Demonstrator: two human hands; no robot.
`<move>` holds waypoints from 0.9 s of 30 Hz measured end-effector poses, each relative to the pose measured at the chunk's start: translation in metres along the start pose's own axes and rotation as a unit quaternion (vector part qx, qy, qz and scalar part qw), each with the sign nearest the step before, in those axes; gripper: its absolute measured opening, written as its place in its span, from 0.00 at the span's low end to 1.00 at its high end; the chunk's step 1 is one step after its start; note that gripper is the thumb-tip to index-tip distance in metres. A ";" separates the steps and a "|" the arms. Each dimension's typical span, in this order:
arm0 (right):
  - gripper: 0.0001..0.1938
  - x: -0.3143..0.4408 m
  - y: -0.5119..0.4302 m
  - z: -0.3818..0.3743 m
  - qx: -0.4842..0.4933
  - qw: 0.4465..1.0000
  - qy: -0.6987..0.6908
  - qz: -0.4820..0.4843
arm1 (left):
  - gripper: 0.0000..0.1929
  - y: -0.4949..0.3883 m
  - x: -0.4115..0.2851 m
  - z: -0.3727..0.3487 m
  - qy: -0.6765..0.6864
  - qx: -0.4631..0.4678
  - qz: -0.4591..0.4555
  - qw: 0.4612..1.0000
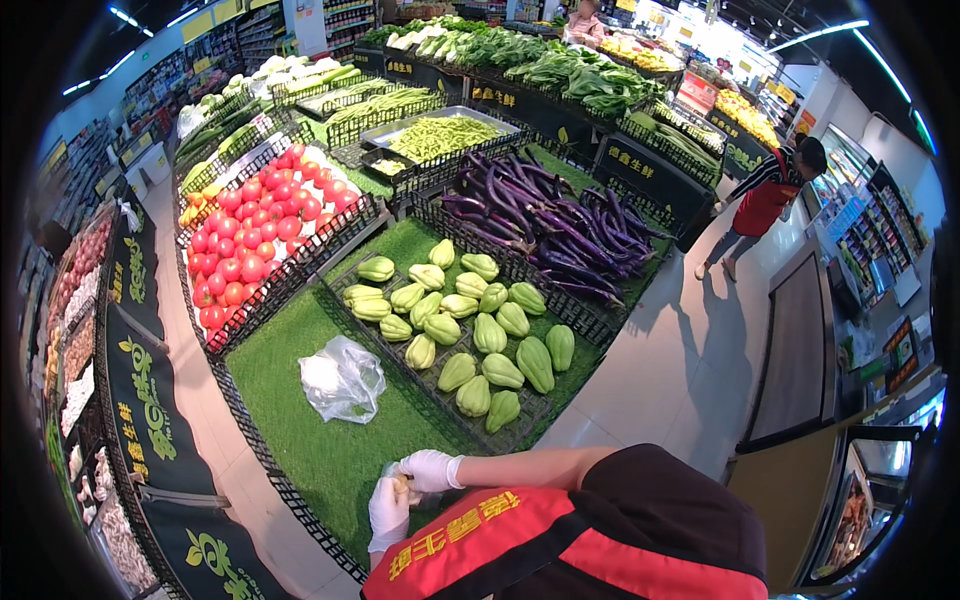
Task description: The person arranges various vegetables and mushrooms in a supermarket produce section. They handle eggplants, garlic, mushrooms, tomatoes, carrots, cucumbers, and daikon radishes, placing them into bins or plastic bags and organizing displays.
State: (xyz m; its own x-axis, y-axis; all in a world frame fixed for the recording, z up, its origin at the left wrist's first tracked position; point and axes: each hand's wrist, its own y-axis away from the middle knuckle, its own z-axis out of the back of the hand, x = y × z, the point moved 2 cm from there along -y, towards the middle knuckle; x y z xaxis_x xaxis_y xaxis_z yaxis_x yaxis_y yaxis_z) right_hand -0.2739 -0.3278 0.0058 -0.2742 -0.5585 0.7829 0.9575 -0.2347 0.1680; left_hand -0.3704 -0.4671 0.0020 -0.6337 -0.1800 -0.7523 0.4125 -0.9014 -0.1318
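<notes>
My left hand [388,510] and my right hand [430,471], both in white gloves, meet low over the near end of a green artificial-turf display [322,457]. Between their fingers is a pale tan item [406,489], with clear plastic film around it; too little shows to tell its kind. Beyond my hands a clear plastic bag [352,382] with something white inside lies on the turf. Right of that bag, several pale green chayotes [489,332] are spread over a black plastic grate [480,427].
Red tomatoes [255,225] fill a bay at left; purple eggplants [555,225] lie behind the chayotes. Green beans [446,136] rest in a metal tray beyond. A person in a red apron [765,191] walks in the right aisle. Black crate edging [300,502] borders the turf.
</notes>
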 end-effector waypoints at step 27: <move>0.07 -0.021 0.000 -0.010 0.049 0.969 -0.237 -0.037 | 0.14 0.007 0.022 -0.014 -0.084 -0.171 -0.005 0.982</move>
State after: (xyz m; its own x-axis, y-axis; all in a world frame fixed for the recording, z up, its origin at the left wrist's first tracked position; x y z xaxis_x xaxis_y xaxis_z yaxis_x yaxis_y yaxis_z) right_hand -0.2689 -0.3239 -0.0163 -0.2924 -0.1082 0.9502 0.9471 -0.1703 0.2721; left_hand -0.3724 -0.4718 -0.0238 -0.7264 -0.2601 -0.6362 0.5831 -0.7232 -0.3701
